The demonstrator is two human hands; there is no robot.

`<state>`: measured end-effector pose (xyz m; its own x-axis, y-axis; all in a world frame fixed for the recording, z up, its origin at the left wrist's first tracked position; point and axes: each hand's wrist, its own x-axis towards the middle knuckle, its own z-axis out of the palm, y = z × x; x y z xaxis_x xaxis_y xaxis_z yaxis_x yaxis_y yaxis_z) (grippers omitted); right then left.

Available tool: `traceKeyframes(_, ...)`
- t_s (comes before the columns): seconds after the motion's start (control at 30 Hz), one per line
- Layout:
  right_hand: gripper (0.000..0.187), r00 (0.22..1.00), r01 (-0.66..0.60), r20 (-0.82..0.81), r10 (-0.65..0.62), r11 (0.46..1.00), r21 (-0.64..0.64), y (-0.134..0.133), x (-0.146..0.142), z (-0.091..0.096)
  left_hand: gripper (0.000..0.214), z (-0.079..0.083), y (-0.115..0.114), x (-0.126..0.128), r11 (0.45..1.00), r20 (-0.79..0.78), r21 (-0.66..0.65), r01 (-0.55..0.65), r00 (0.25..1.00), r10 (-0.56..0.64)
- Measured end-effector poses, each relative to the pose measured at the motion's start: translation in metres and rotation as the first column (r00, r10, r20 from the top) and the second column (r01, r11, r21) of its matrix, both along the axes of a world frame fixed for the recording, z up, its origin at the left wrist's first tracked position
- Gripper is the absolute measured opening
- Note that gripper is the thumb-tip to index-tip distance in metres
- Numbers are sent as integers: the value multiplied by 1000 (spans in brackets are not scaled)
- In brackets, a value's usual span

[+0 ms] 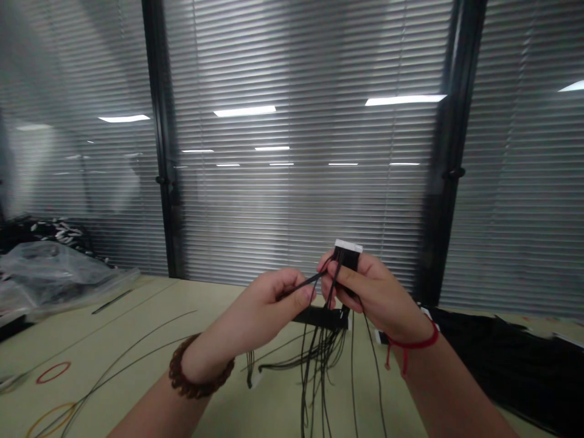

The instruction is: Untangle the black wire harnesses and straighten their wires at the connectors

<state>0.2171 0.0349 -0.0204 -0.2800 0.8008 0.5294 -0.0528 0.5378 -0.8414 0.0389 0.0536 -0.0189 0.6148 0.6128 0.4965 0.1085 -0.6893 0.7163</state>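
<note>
My right hand point(369, 283) grips a black wiring harness near its white connector point(348, 246), which points upward. Thumb and fingers are closed around the black wires just below the connector. With my left hand point(274, 304) I pinch a black strand point(305, 282) that runs across to the harness; whether it is a wire or tape I cannot tell. Below both hands, a wider black band point(322, 317) of the harness hangs above the table. Many thin black wires point(322, 365) fan down from it, some ending near a small white connector point(256, 379).
A pale table point(173, 389) spreads below. Left lie a red ring point(53, 372), a yellow ring point(51, 420), loose black wires point(132, 359) and a clear plastic bag point(55, 274) beside piled black parts point(50, 234). More black harnesses point(502, 365) lie right. Blinds point(292, 201) stand behind.
</note>
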Motion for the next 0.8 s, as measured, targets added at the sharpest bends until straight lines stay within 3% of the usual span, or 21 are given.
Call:
traceKeyframes(0.13, 26, 999, -14, 50, 14, 1000, -14, -1, -2, 0, 29, -2, 5, -1, 989, 92, -150, 10, 996, 4)
traceKeyframes(0.27, 27, 999, -10, 38, 11, 1000, -26, 1, -4, 0, 49, -3, 12, -1, 941, 193, -319, 113, 980, -52)
traceKeyframes(0.33, 29, 1000, -6, 3, 6, 999, -34, 2, -5, -1, 61, -3, 16, -2, 885, 238, -421, 201, 965, -106)
traceKeyframes(0.43, 34, 999, 7, -45, -9, 999, -46, 2, -6, -2, 66, -1, 22, -4, 759, 302, -553, 345, 931, -203)
traceKeyframes(0.53, 29, 997, 41, -69, -45, 998, -54, 3, -6, -1, 54, 2, 21, -8, 639, 363, -627, 447, 892, -268)
traceKeyframes(0.6, 26, 994, 68, -83, -73, 996, -60, 5, -5, -1, 38, 6, 18, -11, 590, 410, -643, 489, 870, -275)
traceKeyframes(0.7, 23, 991, 88, -90, -94, 993, -75, 7, -2, 0, 17, 10, 11, -16, 576, 488, -622, 531, 837, -245)
traceKeyframes(0.8, 21, 994, 59, -88, -66, 995, -81, 7, 1, 0, 10, 12, 7, -17, 613, 530, -580, 536, 820, -216)
